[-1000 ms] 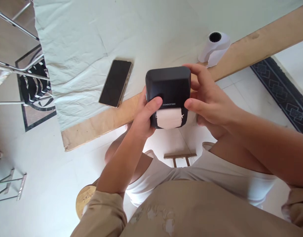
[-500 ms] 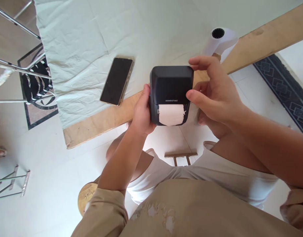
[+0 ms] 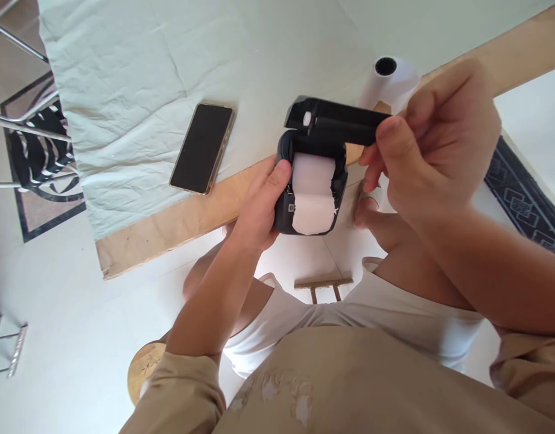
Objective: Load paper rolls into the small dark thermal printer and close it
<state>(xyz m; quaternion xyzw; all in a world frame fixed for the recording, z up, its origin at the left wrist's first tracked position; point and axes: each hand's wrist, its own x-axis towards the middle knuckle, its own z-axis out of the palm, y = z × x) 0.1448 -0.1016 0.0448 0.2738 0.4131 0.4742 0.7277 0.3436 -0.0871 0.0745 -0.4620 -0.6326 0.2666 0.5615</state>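
My left hand [image 3: 262, 205] is wrapped round the left side of a black label printer [image 3: 284, 220], held above my lap at the table's edge. The printer's lid [image 3: 336, 117] stands raised, and the fingers of my right hand [image 3: 440, 138] pinch its right end. Inside the body lies a roll of white paper [image 3: 313, 172], with its torn end [image 3: 313, 214] hanging over the front. Behind my right hand, a larger white paper roll [image 3: 388, 81] with a black core stands on the table, partly covered.
A phone [image 3: 202, 147] with a dark screen lies on the pale cloth [image 3: 137, 120] to the left. The wooden table edge [image 3: 169, 241] runs in front. Metal racks [image 3: 24, 45] stand at far left, and a round wooden stool top [image 3: 144, 367] is below my left arm.
My right hand has swung the printer's lid up, and the paper roll inside now shows. The left hand keeps its hold on the body. The view has shifted slightly.
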